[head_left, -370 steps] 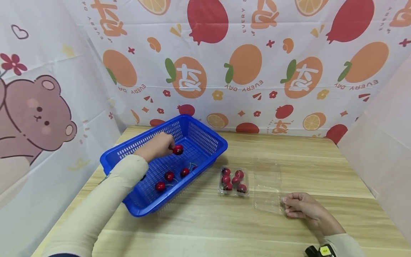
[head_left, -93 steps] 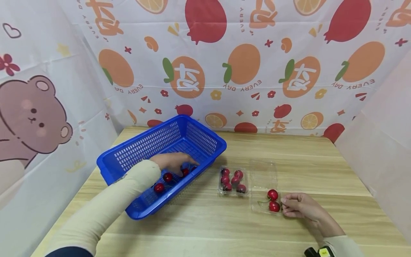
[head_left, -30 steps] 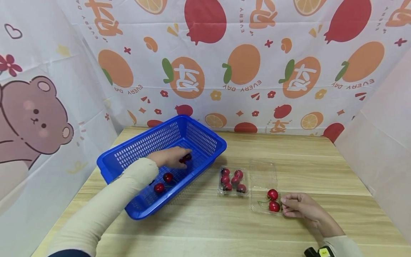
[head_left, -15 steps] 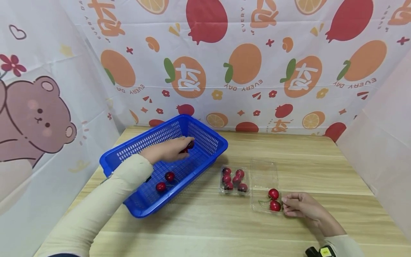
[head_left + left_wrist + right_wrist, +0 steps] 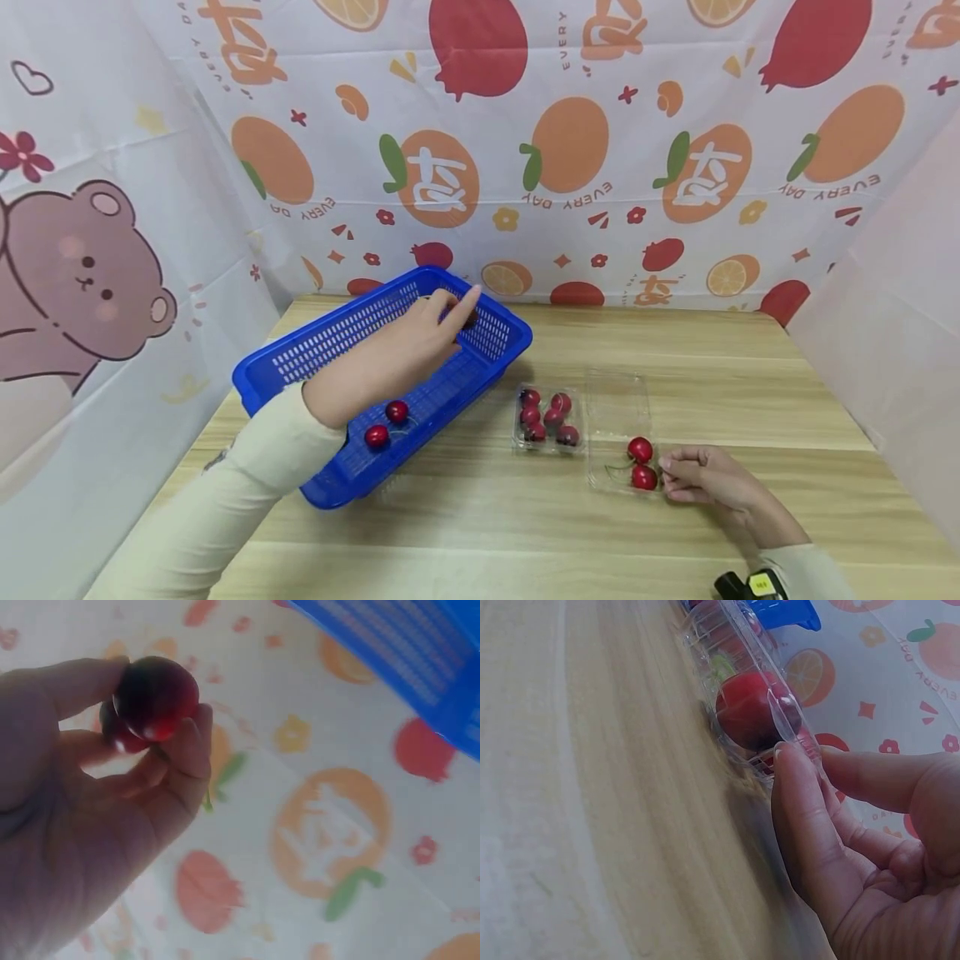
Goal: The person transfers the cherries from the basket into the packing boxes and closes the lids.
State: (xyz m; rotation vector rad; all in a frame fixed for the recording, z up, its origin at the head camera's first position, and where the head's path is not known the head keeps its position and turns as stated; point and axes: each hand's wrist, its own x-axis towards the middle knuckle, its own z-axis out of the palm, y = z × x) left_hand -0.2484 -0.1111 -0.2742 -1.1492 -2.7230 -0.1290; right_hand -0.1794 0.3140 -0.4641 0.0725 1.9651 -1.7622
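Note:
My left hand [image 5: 405, 346] is raised over the far part of the blue basket [image 5: 333, 492]. In the left wrist view it pinches two dark red cherries [image 5: 156, 697] between thumb and fingers. Two more cherries [image 5: 377, 436] lie with stems on the basket floor. My right hand [image 5: 712, 482] pinches the near right edge of a clear plastic box [image 5: 617, 392] that stands on the table. Inside that box sit two cherries [image 5: 642, 477], stems toward the left; the right wrist view shows a cherry [image 5: 754, 709] through the clear wall.
Left of the held box, a second clear plastic box [image 5: 550, 450] contains several cherries. The basket stands further left on the wooden table [image 5: 480, 533]. A fruit-printed white cloth [image 5: 570, 225] hangs behind the table, with more cloth at the sides.
Two cherries have come into the box beside my right hand. My left hand has since taken two more from the basket and moved up toward its far end. My right hand stays at the box edge.

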